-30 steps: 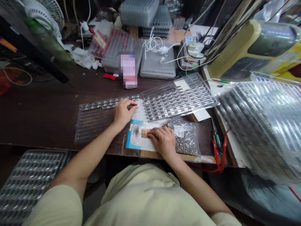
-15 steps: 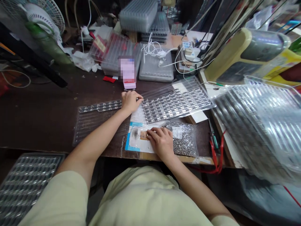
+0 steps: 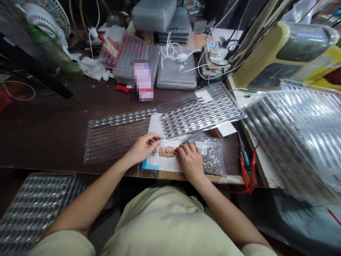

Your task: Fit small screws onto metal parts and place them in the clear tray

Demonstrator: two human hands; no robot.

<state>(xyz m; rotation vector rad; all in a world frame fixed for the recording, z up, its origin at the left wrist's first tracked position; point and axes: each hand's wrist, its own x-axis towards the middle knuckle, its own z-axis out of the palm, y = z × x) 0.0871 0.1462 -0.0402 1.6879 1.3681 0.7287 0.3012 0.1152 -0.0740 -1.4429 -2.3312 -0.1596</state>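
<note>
My left hand (image 3: 143,147) is pinched on a small metal part just left of a small brown block (image 3: 166,152) lying on white paper (image 3: 162,163) near the table's front edge. My right hand (image 3: 190,160) rests curled at the block's right end, fingertips touching it, and partly covers a clear bag of small silvery parts (image 3: 213,157). Behind the hands, a clear ribbed tray (image 3: 112,137) on the left holds short rows of metal pieces along its far edge. A second clear tray (image 3: 199,110) on the right is filled with rows of such pieces.
A blurred pink item (image 3: 143,80) stands behind the trays, with stacked clear trays (image 3: 157,14), white cables (image 3: 176,53) and a fan (image 3: 39,17) farther back. A wrapped bundle of trays (image 3: 298,138) fills the right. Red-handled cutters (image 3: 246,167) lie beside the bag. Another tray (image 3: 29,209) sits low left.
My left hand has pulled back from the far edge of the trays to the brown block, pinching a small part. My right hand has stayed by the block.
</note>
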